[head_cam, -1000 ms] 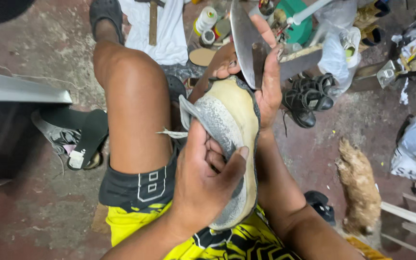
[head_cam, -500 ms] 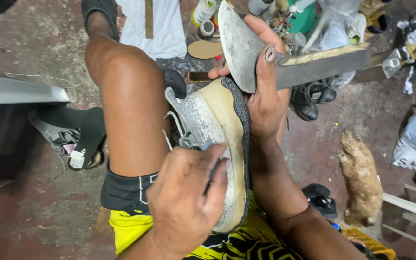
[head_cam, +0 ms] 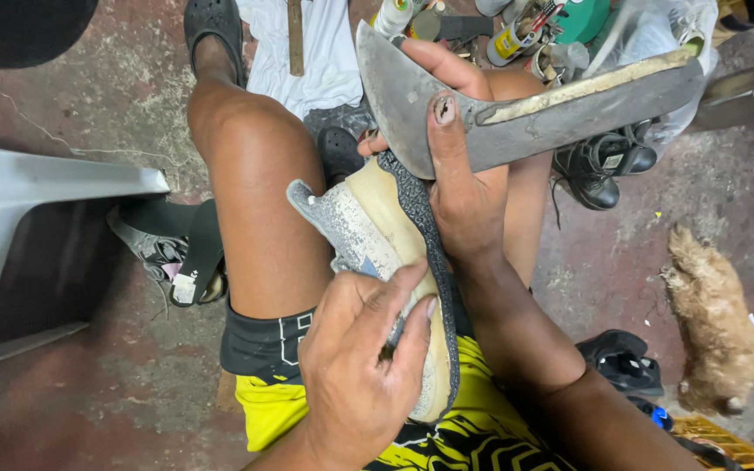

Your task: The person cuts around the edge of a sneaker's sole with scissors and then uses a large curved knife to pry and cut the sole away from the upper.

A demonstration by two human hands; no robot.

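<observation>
Counts first, left to right: I see one white plastic chair (head_cam: 45, 201) at 9 o'clock, cut off by the frame edge. One black strapped sandal (head_cam: 176, 253) lies on the floor just beside the person's knee. One black clog (head_cam: 215, 26) is on the foot at 12 o'clock, toe cropped. One white cloth (head_cam: 320, 52) lies on the floor with one wooden-handled tool (head_cam: 296, 35) on it; I can't see the tool's head.

Centre: one sneaker (head_cam: 377, 244) lies sole-up across the lap, grey speckled upper, cream midsole, black textured outsole edge toward 3 o'clock. Its heel end is hidden under the hand.

Left hand (head_cam: 364, 366) at 6 o'clock is closed over the sneaker's near end, thumb across the midsole. Something thin and dark sits under the fingers; I can't make it out.

Right hand (head_cam: 460, 183) is wrapped around one large curved steel knife (head_cam: 517, 113), thumb pressed flat on the blade. The blade's broad tip points to 11 o'clock and the handle runs off toward 2 o'clock. The heel of the hand rests against the sneaker's outsole.

Right side: a clutter of cans and bottles (head_cam: 517, 35) at 1 o'clock, too jumbled to count. One pair of black shoes (head_cam: 604, 170) sits partly behind the knife. One tan furry dog (head_cam: 713, 323) lies at 4 o'clock, head not visible. One black slipper (head_cam: 626, 362) lies beside it.
</observation>
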